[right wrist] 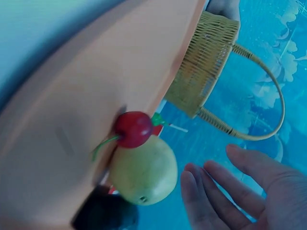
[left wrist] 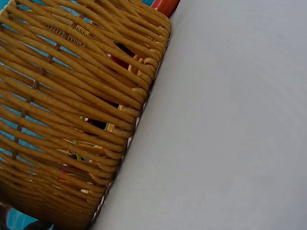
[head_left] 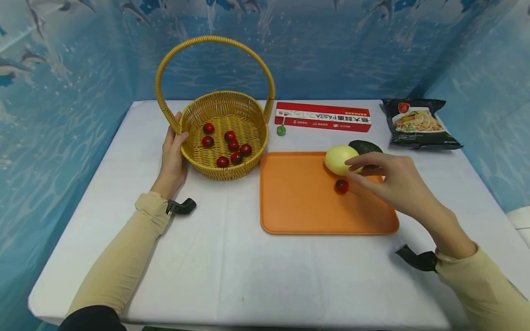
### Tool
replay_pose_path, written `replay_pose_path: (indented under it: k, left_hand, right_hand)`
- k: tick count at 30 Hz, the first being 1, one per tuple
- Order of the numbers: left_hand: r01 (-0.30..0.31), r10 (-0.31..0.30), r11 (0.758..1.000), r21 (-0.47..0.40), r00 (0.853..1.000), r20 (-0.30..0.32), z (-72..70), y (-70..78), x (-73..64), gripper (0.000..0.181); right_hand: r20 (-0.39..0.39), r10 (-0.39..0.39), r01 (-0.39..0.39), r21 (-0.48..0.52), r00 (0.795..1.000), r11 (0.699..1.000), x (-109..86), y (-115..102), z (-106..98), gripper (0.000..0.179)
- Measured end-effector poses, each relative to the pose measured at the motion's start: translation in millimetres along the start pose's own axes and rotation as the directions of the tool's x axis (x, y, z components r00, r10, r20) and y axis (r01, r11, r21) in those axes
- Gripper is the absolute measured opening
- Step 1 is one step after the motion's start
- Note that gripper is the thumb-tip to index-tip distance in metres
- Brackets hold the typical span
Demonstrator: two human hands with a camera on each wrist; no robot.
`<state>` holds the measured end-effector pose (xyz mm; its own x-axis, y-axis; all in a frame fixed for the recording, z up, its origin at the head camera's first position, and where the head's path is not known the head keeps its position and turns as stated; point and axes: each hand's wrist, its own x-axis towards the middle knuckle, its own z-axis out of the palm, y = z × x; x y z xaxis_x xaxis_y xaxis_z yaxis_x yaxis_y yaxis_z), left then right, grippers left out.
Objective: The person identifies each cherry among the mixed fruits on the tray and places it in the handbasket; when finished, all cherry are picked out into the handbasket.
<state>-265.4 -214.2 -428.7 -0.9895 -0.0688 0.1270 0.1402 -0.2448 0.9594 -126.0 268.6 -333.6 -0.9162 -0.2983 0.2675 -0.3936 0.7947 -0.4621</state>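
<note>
A yellow wicker basket with a tall hoop handle stands at the back left, with several dark red cherries inside. My left hand grips its left side at the foot of the handle, thumb over the rim. On the orange tray lie one cherry with a green stem and a round pale yellow fruit. My right hand hovers over the tray's right side beside them. Its fingers are loosely bent, with nothing between them in the right wrist view. A dark green avocado-like fruit sits partly hidden behind.
A red pasta box lies along the table's back edge. In front of it is a small green ball on a white stick. At the back right lies a black food packet. Blue printed curtains surround the white table.
</note>
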Motion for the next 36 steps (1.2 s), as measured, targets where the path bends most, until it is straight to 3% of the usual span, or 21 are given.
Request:
replay_pose_path:
  k: [8,14,19,31,36]
  left_hand:
    - [0.001,-0.001,1.0,0.001,1.0,-0.003,-0.8,1.1,-0.2,0.063]
    - [0.001,-0.001,1.0,0.009,1.0,-0.003,-0.8,0.2,0.0,0.063]
    - [-0.001,0.001,1.0,0.004,1.0,-0.004,0.0,0.2,-0.1,0.063]
    - [-0.001,0.001,1.0,-0.003,1.0,-0.001,0.2,2.2,-0.9,0.063]
    - [0.007,-0.007,1.0,0.0,1.0,0.0,1.2,2.2,-1.1,0.065]
  right_hand:
    - [0.15,0.092,-0.094,0.004,0.984,0.996,-13.1,9.3,1.0,0.03]
    - [0.221,0.032,-0.034,0.006,0.975,0.999,-14.3,14.6,6.2,0.03]
    - [0.264,0.019,-0.031,0.042,0.964,0.999,-11.0,12.5,10.3,0.031]
    - [0.312,-0.062,0.044,0.066,0.948,0.997,6.8,-3.0,35.4,0.033]
    - [0.355,-0.055,0.03,0.078,0.933,0.997,13.0,-10.7,43.3,0.032]
